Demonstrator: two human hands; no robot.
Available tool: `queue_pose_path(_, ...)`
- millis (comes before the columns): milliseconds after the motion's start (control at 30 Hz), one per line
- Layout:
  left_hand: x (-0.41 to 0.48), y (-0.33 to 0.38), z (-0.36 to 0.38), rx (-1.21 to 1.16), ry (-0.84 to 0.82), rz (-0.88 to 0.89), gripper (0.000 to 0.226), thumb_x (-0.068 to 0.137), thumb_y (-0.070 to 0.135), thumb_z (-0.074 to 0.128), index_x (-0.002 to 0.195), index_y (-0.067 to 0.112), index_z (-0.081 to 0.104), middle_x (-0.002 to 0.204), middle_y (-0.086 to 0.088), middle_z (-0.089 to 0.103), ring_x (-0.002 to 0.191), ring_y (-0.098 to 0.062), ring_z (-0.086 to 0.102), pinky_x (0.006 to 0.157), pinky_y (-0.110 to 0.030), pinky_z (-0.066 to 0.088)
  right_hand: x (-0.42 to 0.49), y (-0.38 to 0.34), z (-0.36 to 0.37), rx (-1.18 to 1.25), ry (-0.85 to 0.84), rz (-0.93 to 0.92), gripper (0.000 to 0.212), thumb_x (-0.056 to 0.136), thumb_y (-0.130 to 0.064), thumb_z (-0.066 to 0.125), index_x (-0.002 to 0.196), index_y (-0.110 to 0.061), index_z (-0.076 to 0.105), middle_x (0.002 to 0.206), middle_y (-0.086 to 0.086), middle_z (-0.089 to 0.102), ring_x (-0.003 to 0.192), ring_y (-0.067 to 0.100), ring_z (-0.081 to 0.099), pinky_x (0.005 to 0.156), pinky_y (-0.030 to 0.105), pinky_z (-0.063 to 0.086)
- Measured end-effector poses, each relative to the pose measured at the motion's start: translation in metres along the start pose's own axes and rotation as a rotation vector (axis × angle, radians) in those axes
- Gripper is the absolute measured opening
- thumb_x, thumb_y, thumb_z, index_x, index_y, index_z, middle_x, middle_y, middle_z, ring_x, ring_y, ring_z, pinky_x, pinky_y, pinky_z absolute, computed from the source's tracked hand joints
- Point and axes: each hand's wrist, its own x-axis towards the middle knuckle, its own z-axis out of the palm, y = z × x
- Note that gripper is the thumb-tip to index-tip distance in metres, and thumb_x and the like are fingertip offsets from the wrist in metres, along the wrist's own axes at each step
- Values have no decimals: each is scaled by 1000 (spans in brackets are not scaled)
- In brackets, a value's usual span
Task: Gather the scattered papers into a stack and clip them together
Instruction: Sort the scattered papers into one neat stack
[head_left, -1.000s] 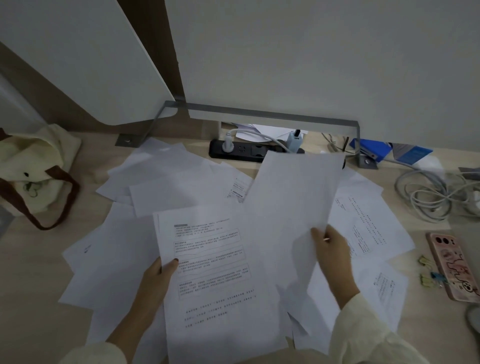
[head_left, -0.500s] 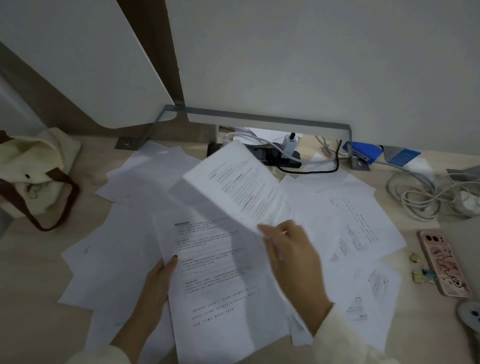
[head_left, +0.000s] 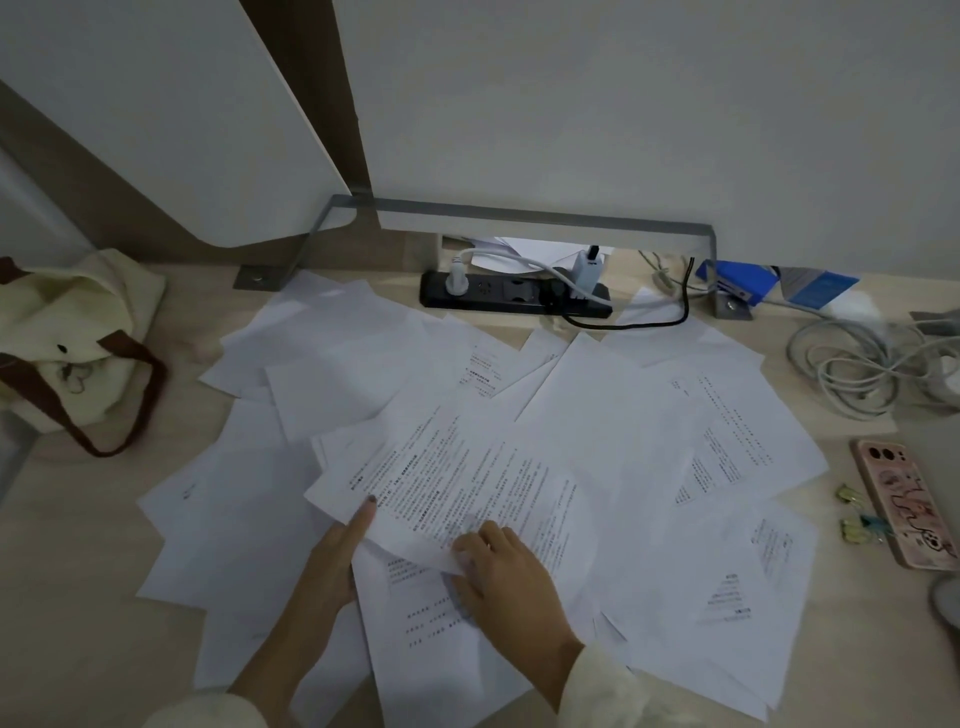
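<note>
Many white papers (head_left: 332, 374) lie scattered and overlapping over the pale wooden desk. A printed sheet (head_left: 457, 483) lies tilted on top of another printed sheet (head_left: 431, 629) at the front centre. My left hand (head_left: 332, 561) grips these sheets at their left edge, one dark-nailed digit on top and the other fingers hidden beneath. My right hand (head_left: 504, 577) rests on the tilted sheet and pinches its curled lower corner. Small binder clips (head_left: 852, 512) lie at the right, next to a phone, away from both hands.
A phone in a pink case (head_left: 906, 504) lies at the right edge. A black power strip (head_left: 514, 296) with plugs sits at the back under a metal bracket. Coiled white cables (head_left: 852, 369) lie back right, and a cream tote bag (head_left: 67, 343) sits left.
My right hand swung the sheet it held up at the right leftward and down onto the printed sheet in my left hand. The lifted sheet now lies tilted on top.
</note>
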Motion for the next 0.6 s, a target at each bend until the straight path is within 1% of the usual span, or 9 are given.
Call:
queue_pose_path(67, -2, -6, 1, 149, 1, 47, 62, 76, 38, 70, 132, 22, 48, 120, -3, 64, 102, -22, 63, 83, -38, 52, 0, -8, -4, 147, -100, 24, 42, 85, -51, 47, 112, -20, 57, 104, -2, 59, 94, 14, 56, 75, 20, 42)
queue_pose_path(133, -1, -10, 1, 197, 32, 76, 45, 88, 15, 58, 132, 17, 48, 124, -9, 62, 107, -26, 60, 87, -37, 48, 0, -11, -11, 262, -155, 66, 61, 80, -65, 38, 120, -23, 53, 113, -4, 56, 102, 10, 52, 82, 18, 39)
queue_pose_path(167, 1, -10, 1, 219, 62, 85, 44, 90, 9, 52, 133, 15, 46, 126, -10, 60, 109, -27, 58, 92, -39, 46, 1, -8, -14, 303, -135, 104, 57, 82, -63, 39, 120, -23, 54, 113, -6, 56, 103, 8, 52, 83, 17, 40)
queue_pose_path(233, 6, -8, 1, 243, 97, 113, 47, 92, 4, 47, 137, 15, 40, 130, -7, 55, 111, -25, 54, 97, -38, 41, 4, 12, -22, 379, 26, 266, 36, 87, -42, 54, 115, -19, 59, 109, -4, 54, 101, 11, 55, 89, 22, 44)
queue_pose_path(333, 11, -2, 1, 294, 154, 195, 53, 91, -2, 39, 141, 13, 30, 129, -6, 48, 108, -19, 46, 93, -33, 37, 5, 64, -40, 448, 314, 652, 27, 84, -13, 62, 110, -8, 61, 106, 9, 54, 100, 29, 58, 92, 38, 46)
queue_pose_path(433, 13, 3, -2, 334, 201, 256, 52, 93, -2, 34, 141, 17, 27, 127, -3, 47, 108, -20, 47, 90, -34, 38, -4, 109, -67, 492, 402, 1030, 42, 82, -11, 61, 122, -4, 52, 124, 25, 48, 109, 39, 51, 95, 39, 40)
queue_pose_path(500, 17, 2, -7, 392, 237, 310, 51, 94, 2, 33, 140, 24, 28, 130, -4, 49, 112, -24, 50, 92, -38, 42, -10, 128, -74, 622, 418, 1219, 52, 82, -15, 63, 130, -6, 44, 134, 24, 38, 115, 41, 46, 100, 43, 38)
queue_pose_path(567, 17, -1, -8, 436, 273, 366, 51, 96, 8, 34, 142, 29, 26, 136, -2, 48, 120, -25, 49, 101, -44, 41, -13, 137, -77, 749, 401, 1262, 49, 81, -17, 64, 126, -7, 46, 124, 20, 43, 109, 39, 49, 94, 44, 42)
queue_pose_path(600, 17, -2, -8, 448, 285, 388, 49, 97, 10, 34, 142, 28, 28, 136, 0, 48, 121, -23, 48, 103, -44, 39, -14, 138, -79, 816, 393, 1235, 37, 81, -15, 63, 115, -6, 52, 106, 17, 50, 93, 33, 54, 81, 39, 46)
